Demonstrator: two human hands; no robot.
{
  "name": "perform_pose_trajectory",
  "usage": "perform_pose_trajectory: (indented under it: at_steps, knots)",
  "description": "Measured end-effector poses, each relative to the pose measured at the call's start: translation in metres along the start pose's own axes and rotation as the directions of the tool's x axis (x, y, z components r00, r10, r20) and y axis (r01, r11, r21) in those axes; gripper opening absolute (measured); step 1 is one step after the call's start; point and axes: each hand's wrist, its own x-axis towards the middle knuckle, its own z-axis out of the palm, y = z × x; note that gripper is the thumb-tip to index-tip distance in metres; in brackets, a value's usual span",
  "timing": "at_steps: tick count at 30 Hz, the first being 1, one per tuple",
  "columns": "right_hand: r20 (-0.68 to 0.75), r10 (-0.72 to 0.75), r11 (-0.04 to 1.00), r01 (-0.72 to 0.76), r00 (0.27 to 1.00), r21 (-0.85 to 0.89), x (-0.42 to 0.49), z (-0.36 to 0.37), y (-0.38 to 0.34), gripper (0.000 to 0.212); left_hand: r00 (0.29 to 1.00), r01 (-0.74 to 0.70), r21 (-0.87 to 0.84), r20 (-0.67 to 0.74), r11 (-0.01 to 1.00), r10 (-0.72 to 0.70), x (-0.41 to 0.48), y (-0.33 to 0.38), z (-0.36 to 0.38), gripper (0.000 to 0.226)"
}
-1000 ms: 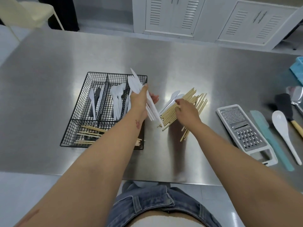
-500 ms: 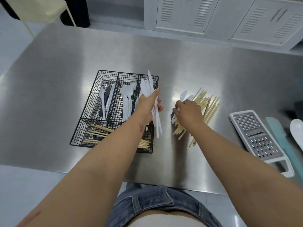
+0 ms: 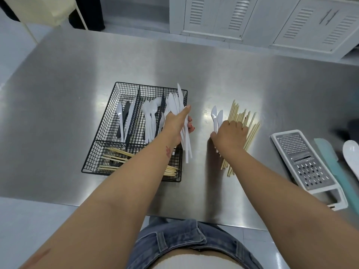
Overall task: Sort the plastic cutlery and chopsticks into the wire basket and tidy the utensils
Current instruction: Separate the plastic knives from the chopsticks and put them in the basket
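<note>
A black wire basket [image 3: 101,131] sits on the steel table, with white and black cutlery in its far compartments and chopsticks [image 3: 114,160] in the near one. My left hand [image 3: 177,123] grips a bundle of white plastic cutlery [image 3: 181,105] above the basket's right edge. My right hand [image 3: 230,133] rests on a pile of loose wooden chopsticks [image 3: 250,123] to the right of the basket. Its fingers pinch two white plastic knives [image 3: 216,117] lying at the pile's left side.
A metal grater [image 3: 303,162] with a white frame lies at the right, beside a teal spatula [image 3: 330,152] and a white spoon [image 3: 351,156]. White cabinets [image 3: 272,18] stand beyond the table. A pale chair [image 3: 42,8] stands at the far left.
My left hand has turned the cutlery bundle more upright beside the basket. My right hand has closed on the white knives at the chopstick pile. The camera has drifted left.
</note>
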Motion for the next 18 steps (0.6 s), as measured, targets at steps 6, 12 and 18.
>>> perform_pose_trajectory:
  at_steps: [6, 12, 18]
  knots:
    - [0.067, 0.011, 1.000, -0.011, 0.998, 0.008, 0.002, -0.007, -0.004, 0.031, 1.000, -0.007, 0.004, 0.006, 1.000, 0.007, -0.001, 0.001, 0.001, 0.026]
    - [0.125, -0.024, 0.999, 0.027, 0.992, -0.023, -0.002, -0.011, -0.010, 0.023, 1.000, -0.017, 0.000, 0.005, 1.000, 0.017, -0.004, 0.001, 0.002, 0.023]
    - [0.064, -0.093, 0.986, 0.101, 0.994, -0.130, -0.008, -0.011, -0.015, 0.023, 1.000, -0.020, -0.013, 0.019, 1.000, 0.020, -0.007, 0.000, 0.002, 0.021]
